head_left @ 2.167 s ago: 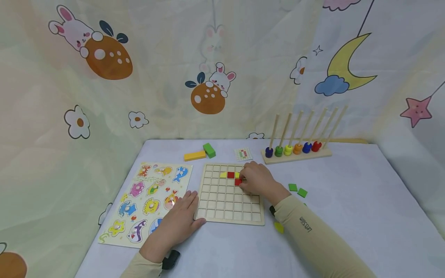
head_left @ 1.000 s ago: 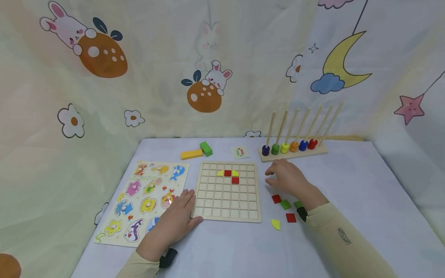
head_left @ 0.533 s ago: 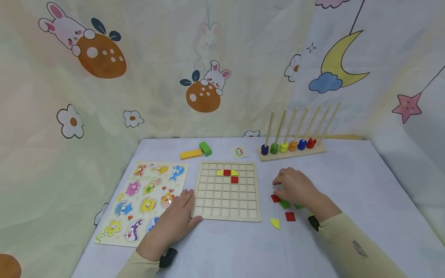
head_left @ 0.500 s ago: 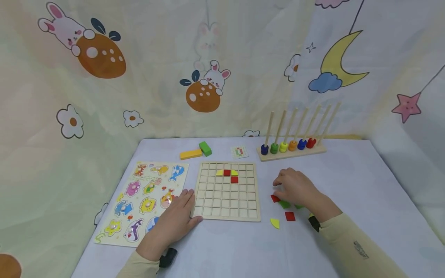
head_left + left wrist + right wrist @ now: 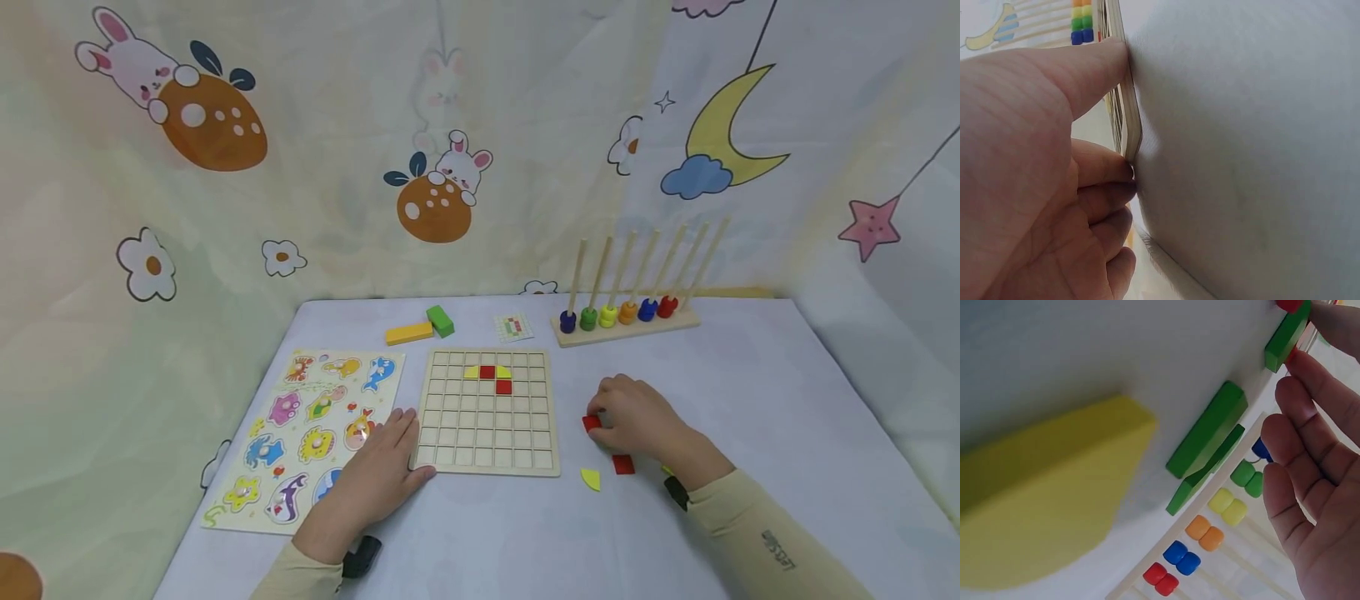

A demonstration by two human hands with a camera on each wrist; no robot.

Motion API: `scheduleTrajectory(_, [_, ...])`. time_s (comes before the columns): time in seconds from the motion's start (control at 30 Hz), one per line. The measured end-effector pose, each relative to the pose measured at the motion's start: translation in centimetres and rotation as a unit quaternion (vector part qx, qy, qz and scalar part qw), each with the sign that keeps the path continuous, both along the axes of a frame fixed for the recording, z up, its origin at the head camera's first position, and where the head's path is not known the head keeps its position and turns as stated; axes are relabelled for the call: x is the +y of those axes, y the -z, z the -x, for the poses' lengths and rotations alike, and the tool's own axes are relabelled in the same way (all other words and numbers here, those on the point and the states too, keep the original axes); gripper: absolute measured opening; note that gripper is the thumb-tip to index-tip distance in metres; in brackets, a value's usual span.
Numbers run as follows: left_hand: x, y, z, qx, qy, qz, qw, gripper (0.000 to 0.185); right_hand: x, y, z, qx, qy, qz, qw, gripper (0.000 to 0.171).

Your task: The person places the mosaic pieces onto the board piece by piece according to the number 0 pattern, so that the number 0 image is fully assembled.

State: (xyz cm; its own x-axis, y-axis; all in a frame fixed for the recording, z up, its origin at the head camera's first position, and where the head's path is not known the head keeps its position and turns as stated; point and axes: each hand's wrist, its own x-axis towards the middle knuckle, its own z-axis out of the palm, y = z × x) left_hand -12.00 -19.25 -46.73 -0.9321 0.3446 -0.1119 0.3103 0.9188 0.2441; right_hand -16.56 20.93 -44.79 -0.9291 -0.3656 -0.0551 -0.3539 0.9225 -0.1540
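Observation:
My left hand point(image 5: 375, 471) lies flat, its thumb and fingertips at the left edge and lower-left corner of a wooden grid board point(image 5: 487, 433). In the left wrist view the thumb point(image 5: 1100, 69) presses the board's edge point(image 5: 1130, 119). My right hand point(image 5: 641, 421), right of the board, pinches a red square tile point(image 5: 591, 423) between thumb and index finger. Two red squares and two yellow pieces sit in the board's upper cells. Another red tile point(image 5: 623, 464) and a yellow quarter-round point(image 5: 591, 479) lie nearby. Green tiles point(image 5: 1207, 431) show in the right wrist view, hidden under the hand from above.
An animal puzzle board point(image 5: 300, 433) lies at the left, partly under my left hand. Behind the grid board are an orange block point(image 5: 408, 333), a green block point(image 5: 440, 321) and a small pattern card point(image 5: 513, 327). A bead rack point(image 5: 630, 329) with upright pegs stands at the back right.
My right hand has left the board's upper cells, moved right to the loose tiles, and closed its fingertips on a red one. The left hand stays at the board's edge.

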Motion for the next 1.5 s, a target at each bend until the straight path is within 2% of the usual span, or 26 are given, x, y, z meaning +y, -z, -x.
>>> scheduleTrajectory(0.27, [-0.1, 0.3, 0.1, 0.007, 0.005, -0.001, 1.0, 0.087, -0.2, -0.1, 0.1, 0.018, 0.003, -0.012, 1.0, 0.023])
scheduleTrajectory(0.47, [-0.1, 0.3, 0.0, 0.003, 0.001, 0.0, 1.0, 0.088, -0.1, -0.7, -0.1, 0.004, 0.015, -0.018, 1.0, 0.024])
scheduleTrajectory(1.03, [-0.1, 0.0, -0.2, 0.001, -0.002, -0.003, 1.0, 0.087, -0.4, 0.0, 0.1, 0.001, 0.004, -0.013, 1.0, 0.022])
scheduleTrajectory(1.5, [-0.1, 0.1, -0.1, 0.008, 0.002, -0.007, 0.9999, 0.086, -2.0, -1.1, 0.5, 0.024, -0.013, 0.0, 1.0, 0.019])
